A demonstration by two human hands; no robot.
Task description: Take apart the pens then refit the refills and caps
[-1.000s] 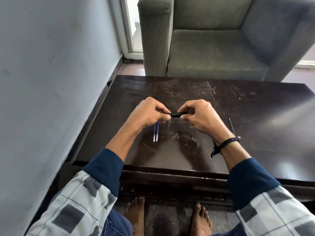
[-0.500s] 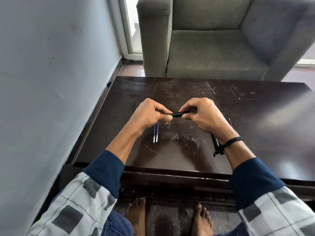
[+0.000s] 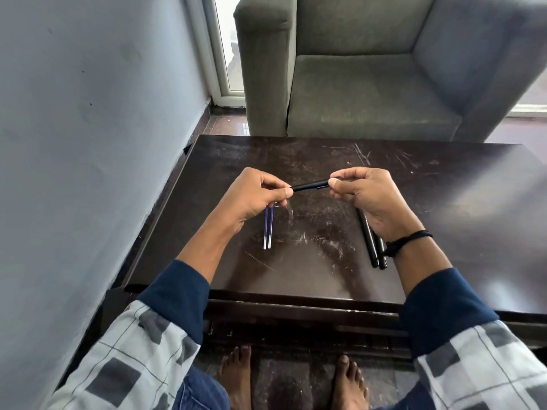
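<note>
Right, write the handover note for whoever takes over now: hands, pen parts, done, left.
Left hand pinches one end of a black pen; right hand pinches the other end, above the table.
Two blue refills lie side by side on the table, below the left hand. Black pen bodies, at least two, lie by the right wrist.
Done: two refills are out.
Left: probably take the held pen apart, then refit all refills and caps. No loose caps can be made out.
</note>
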